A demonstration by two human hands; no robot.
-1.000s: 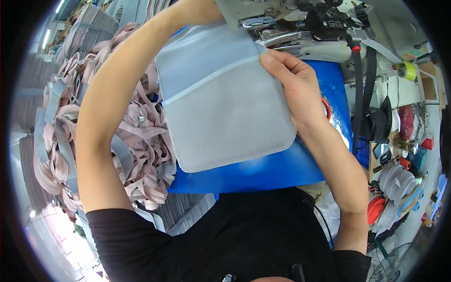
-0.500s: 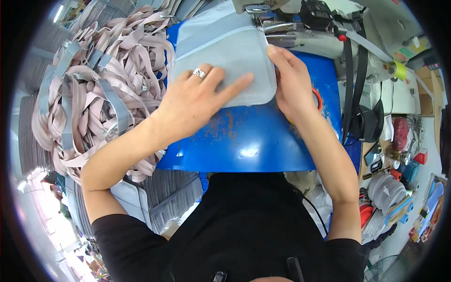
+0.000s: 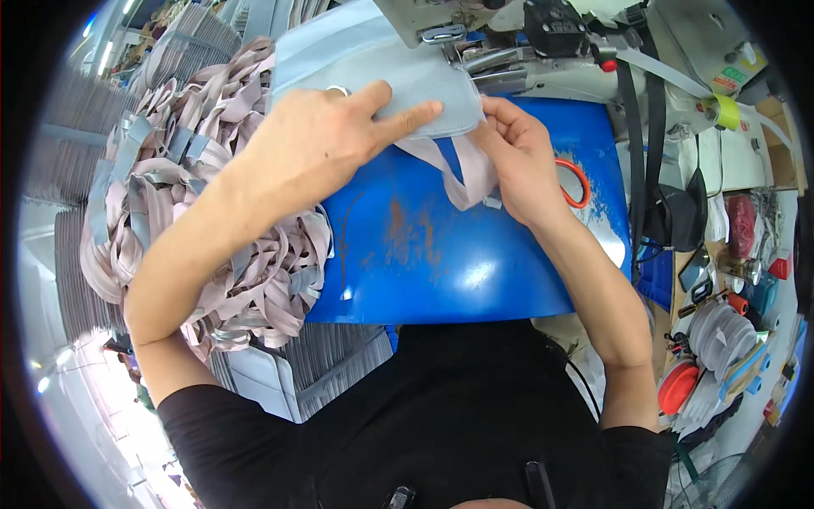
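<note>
A grey mesh fabric panel (image 3: 415,89) with rounded corners and a smooth pale band lies under the sewing machine's head (image 3: 445,38). My left hand (image 3: 318,131) rests flat on the panel with its fingers stretched out, a ring on one of them. At the panel's near right corner, my right hand (image 3: 513,148) pinches the edge between thumb and curled fingers. A pale pink zipper strip (image 3: 466,187) loops out from beneath the panel beside my right hand; whether those fingers also grip it is hidden.
A big heap of pale pink strips with grey pieces (image 3: 263,280) covers the table's left side. Orange-handled scissors (image 3: 577,182) lie right of my right hand on the blue table (image 3: 441,271). Stacked grey panels (image 3: 339,356) stand below left. Black straps (image 3: 632,153) hang at right.
The panel has shifted away and to the left, with my left hand moving along on it. The pink strip now shows below the panel. My right fingers have curled in at the corner.
</note>
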